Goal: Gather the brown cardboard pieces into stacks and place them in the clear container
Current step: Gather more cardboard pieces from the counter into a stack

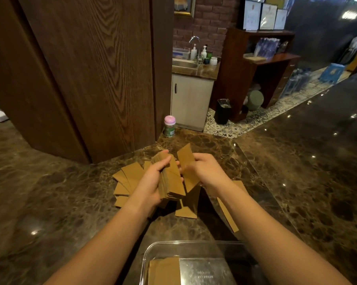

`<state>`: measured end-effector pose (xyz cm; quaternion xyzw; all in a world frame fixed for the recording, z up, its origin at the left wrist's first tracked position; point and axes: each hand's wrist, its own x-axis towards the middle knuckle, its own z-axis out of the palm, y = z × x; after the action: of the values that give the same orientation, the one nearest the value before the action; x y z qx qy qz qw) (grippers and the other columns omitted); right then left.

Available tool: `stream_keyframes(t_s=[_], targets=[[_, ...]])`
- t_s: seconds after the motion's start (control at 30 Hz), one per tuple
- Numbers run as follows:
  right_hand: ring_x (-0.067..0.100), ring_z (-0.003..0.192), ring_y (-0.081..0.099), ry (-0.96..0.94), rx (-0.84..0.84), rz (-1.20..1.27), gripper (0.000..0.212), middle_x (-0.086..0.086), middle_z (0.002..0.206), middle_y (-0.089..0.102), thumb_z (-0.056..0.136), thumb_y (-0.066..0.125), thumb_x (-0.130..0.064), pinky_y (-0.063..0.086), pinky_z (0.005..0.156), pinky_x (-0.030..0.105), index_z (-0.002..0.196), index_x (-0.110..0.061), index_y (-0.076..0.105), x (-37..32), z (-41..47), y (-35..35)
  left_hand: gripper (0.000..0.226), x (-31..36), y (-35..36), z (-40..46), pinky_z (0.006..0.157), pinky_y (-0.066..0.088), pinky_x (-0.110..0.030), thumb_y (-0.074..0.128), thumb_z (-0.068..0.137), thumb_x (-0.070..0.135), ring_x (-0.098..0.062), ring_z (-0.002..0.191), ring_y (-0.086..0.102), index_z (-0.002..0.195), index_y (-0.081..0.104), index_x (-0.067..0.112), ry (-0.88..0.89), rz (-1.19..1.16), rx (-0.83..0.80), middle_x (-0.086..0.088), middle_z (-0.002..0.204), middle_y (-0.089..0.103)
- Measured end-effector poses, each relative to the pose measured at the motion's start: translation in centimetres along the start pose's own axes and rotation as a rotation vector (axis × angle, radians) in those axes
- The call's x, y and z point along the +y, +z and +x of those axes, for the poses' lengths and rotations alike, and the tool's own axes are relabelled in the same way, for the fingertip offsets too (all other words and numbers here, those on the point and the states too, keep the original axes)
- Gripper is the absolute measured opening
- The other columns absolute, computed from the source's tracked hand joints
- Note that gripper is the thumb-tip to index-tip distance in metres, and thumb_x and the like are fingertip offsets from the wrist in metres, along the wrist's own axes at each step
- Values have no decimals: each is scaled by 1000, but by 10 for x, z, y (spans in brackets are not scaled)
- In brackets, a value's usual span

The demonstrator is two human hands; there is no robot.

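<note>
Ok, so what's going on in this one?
A person is gathering flat brown cardboard pieces at a dark marble counter. The left hand grips a thick stack of cardboard pieces, and the right hand holds a single brown cardboard piece beside it. More loose cardboard pieces lie fanned on the counter. The clear plastic container nearest the camera already holds some cardboard.

Honestly can't read a thing here. The framed certificates (266, 16) up on the wooden shelf and the green label on the pink-capped jar (169, 126) clearly carry print, but it's all too small and blurry.
</note>
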<state>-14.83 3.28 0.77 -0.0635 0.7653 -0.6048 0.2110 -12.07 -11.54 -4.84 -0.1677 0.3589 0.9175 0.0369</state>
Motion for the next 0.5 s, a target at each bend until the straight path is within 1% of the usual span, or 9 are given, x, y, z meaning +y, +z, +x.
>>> stream_keyframes(t_s=[0.07, 0.13, 0.2, 0.23, 0.27, 0.3, 0.37, 0.43, 0.5], targets=[[11, 61, 63, -58, -44, -225, 20, 1, 71, 70, 96, 58, -17, 50, 57, 28, 105, -8, 74, 0, -2, 13, 39, -6, 6, -1, 58, 59, -43, 65, 90, 26, -33, 79, 71, 128, 59, 19, -24, 42, 18, -18, 98, 72], [6, 51, 57, -11, -147, -192, 25, -7, 58, 59, 99, 55, -18, 48, 50, 23, 116, -8, 70, 2, 0, 20, 40, -6, 6, -4, 50, 56, -38, 67, 84, 33, -31, 63, 66, 117, 63, 10, -93, 78, -10, -17, 80, 68], [10, 60, 61, 121, -245, 99, 31, 0, 69, 63, 98, 55, -9, 52, 54, 25, 127, -7, 66, -1, 3, 14, 32, -1, -3, -6, 49, 56, -35, 67, 85, 32, -25, 55, 63, 103, 66, 5, -142, 62, -58, -13, 70, 64], [13, 66, 64, 157, -238, 237, 35, 4, 77, 66, 97, 56, -5, 54, 56, 27, 131, -8, 63, -1, 6, 7, 29, 3, -9, -6, 53, 57, -36, 65, 87, 29, -25, 57, 65, 101, 66, 4, -147, 37, -41, -13, 72, 66], [15, 70, 65, 166, -188, 270, 39, 6, 83, 68, 96, 56, -3, 55, 59, 30, 135, -9, 60, 1, 11, -1, 28, 7, -17, -5, 59, 60, -38, 63, 89, 27, -26, 63, 68, 102, 66, 2, -137, 12, 5, -15, 78, 70], [17, 76, 66, 155, -133, 161, 44, 6, 88, 69, 96, 58, -5, 55, 63, 33, 139, -10, 56, 5, 16, -9, 29, 12, -26, -4, 64, 60, -41, 61, 91, 26, -29, 70, 71, 105, 66, 1, -113, -13, 58, -18, 86, 73], [22, 104, 65, 92, -167, -349, 64, 7, 118, 68, 93, 69, -15, 52, 82, 35, 152, -14, 43, 18, 24, -23, 33, 21, -38, -4, 68, 61, -44, 59, 89, 23, -32, 78, 72, 112, 63, 1, -77, -75, 101, -22, 96, 74], [27, 138, 46, 56, -317, -761, 100, 10, 155, 44, 82, 84, -33, 41, 107, 33, 161, -17, 24, 38, 30, -30, 37, 24, -43, -5, 69, 60, -46, 61, 82, 19, -34, 80, 70, 116, 63, 6, -64, -120, 88, -24, 102, 72], [31, 148, 25, 10, -368, -960, 123, 7, 163, 28, 69, 90, -47, 31, 119, 44, 163, -26, 13, 54, 35, -28, 38, 25, -44, -2, 72, 59, -50, 59, 83, 14, -35, 79, 68, 120, 61, 19, -34, -157, 83, -23, 104, 69]])
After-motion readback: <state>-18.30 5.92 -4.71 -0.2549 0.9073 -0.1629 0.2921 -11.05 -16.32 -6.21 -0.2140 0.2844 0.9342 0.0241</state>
